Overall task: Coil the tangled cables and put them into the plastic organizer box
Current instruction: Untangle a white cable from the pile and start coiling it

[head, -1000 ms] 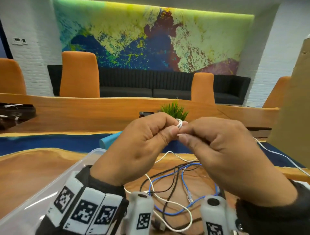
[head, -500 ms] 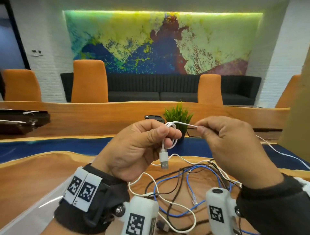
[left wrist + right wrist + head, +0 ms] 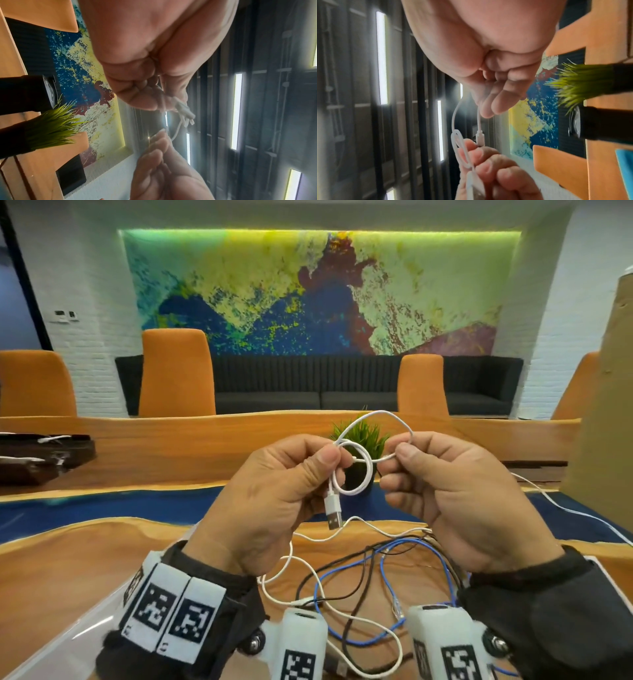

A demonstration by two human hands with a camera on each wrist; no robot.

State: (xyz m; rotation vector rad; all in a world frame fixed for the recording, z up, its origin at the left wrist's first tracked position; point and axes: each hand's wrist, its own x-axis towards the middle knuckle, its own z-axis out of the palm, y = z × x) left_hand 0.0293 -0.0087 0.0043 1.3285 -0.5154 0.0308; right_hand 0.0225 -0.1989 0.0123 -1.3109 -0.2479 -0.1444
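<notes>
In the head view my left hand (image 3: 329, 457) pinches a white USB cable (image 3: 363, 487) where its small loops cross, and the USB plug (image 3: 334, 512) hangs below the thumb. My right hand (image 3: 399, 455) pinches the same cable a short way to the right, with a larger loop arching above both hands. The right wrist view shows the cable's small connector (image 3: 479, 137) between the two hands. The cable's slack drops to a tangle of blue cable (image 3: 385, 575), black cable (image 3: 358, 607) and white cable on the wooden table. The clear plastic box (image 3: 65, 642) lies at the lower left.
A small potted plant (image 3: 361, 434) stands just behind my hands. A tall cardboard box (image 3: 603, 405) rises at the right, with another white cable (image 3: 565, 508) running past it. Dark items (image 3: 41, 455) sit at the far left. Orange chairs (image 3: 174, 374) line the table's far side.
My hands drew apart from a tight pinch, pulling the white cable out. It now forms a second, larger loop between them, and the USB plug hangs free below my left hand.
</notes>
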